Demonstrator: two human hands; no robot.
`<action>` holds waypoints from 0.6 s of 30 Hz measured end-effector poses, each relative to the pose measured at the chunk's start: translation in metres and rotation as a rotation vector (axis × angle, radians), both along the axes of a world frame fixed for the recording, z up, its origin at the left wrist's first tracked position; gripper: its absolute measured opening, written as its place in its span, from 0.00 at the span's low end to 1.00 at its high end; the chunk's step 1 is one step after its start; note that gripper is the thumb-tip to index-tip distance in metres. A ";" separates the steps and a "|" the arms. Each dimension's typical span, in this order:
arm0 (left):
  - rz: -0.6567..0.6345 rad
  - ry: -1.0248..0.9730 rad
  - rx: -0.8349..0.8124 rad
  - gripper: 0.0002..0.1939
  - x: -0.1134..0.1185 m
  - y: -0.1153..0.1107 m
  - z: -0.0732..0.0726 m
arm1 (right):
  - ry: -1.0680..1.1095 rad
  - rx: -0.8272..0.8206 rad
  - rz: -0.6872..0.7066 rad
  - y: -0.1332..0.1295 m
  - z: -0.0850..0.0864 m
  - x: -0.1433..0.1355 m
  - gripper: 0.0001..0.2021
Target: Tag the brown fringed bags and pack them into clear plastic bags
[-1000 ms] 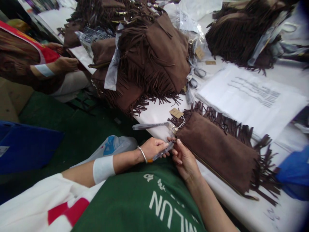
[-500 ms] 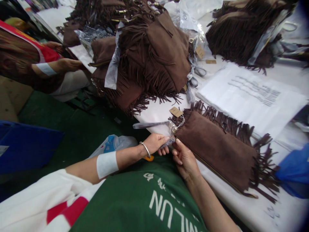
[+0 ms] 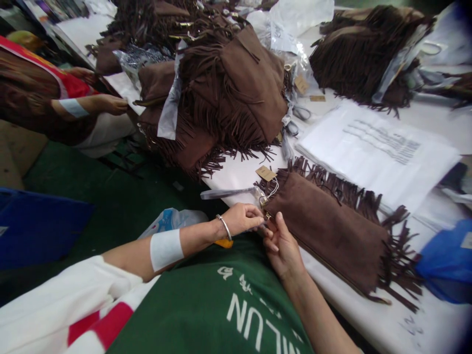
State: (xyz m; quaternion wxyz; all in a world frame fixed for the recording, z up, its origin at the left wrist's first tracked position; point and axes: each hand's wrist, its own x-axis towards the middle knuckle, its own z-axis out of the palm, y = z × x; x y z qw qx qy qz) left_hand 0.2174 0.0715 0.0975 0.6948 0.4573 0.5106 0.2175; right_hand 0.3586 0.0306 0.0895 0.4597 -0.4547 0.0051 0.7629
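A brown fringed pouch [image 3: 328, 226] lies slantwise along the table's near edge, its zipper side toward me. At its left end are a tan paper tag [image 3: 266, 173], a metal clasp and a plastic-wrapped strap [image 3: 228, 193]. Just off that end, my left hand [image 3: 241, 220] is closed, fingertips pinched on something too small to make out. My right hand [image 3: 282, 246] is beside it, palm up, thumb raised by the pouch's corner and fingers curled near my left fingertips; what they hold, if anything, is hidden.
A heap of brown fringed bags [image 3: 236, 93] covers the table beyond. White printed sheets [image 3: 383, 147] lie behind the pouch. A blue bag [image 3: 448, 260] is at the right, another fringed pile [image 3: 354, 59] at the back right. At the left sits another person [image 3: 73, 105] near a blue bin [image 3: 40, 226].
My right thumb has lifted away from the small wrapped piece at the pouch's corner, and my left fingers have shifted slightly. The other person's hand has moved a little. The view has shifted slightly.
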 end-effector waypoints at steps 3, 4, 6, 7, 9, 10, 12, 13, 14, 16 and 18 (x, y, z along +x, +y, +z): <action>0.049 -0.001 0.052 0.10 0.007 0.000 -0.001 | -0.043 0.022 0.006 -0.001 0.000 -0.002 0.17; 0.067 0.002 0.065 0.09 0.009 0.000 -0.001 | -0.055 0.031 0.007 -0.002 0.000 -0.003 0.17; 0.104 0.002 0.079 0.10 0.012 -0.002 -0.003 | -0.066 0.040 -0.008 -0.003 -0.001 -0.004 0.17; 0.119 -0.007 0.082 0.11 0.013 -0.003 -0.003 | -0.064 0.045 -0.016 -0.004 -0.001 -0.004 0.16; 0.142 -0.043 0.087 0.13 0.012 -0.006 -0.005 | -0.065 0.067 -0.009 -0.006 -0.002 -0.002 0.15; 0.148 -0.059 0.086 0.14 0.010 -0.007 -0.006 | -0.076 0.089 0.013 -0.008 -0.002 0.000 0.15; 0.148 -0.064 0.076 0.16 0.008 -0.009 -0.007 | -0.137 0.156 0.101 -0.012 -0.001 0.004 0.16; 0.144 -0.051 0.069 0.16 0.008 -0.010 -0.007 | -0.196 0.194 0.156 -0.014 0.000 0.006 0.16; 0.139 -0.031 0.066 0.17 0.008 -0.010 -0.006 | -0.275 0.229 0.210 -0.016 0.001 0.007 0.17; 0.122 0.003 0.070 0.17 0.008 -0.010 -0.003 | -0.467 0.276 0.300 -0.018 0.005 0.010 0.19; 0.094 0.025 0.097 0.17 0.008 -0.010 0.002 | -0.658 0.296 0.341 -0.019 0.008 0.011 0.20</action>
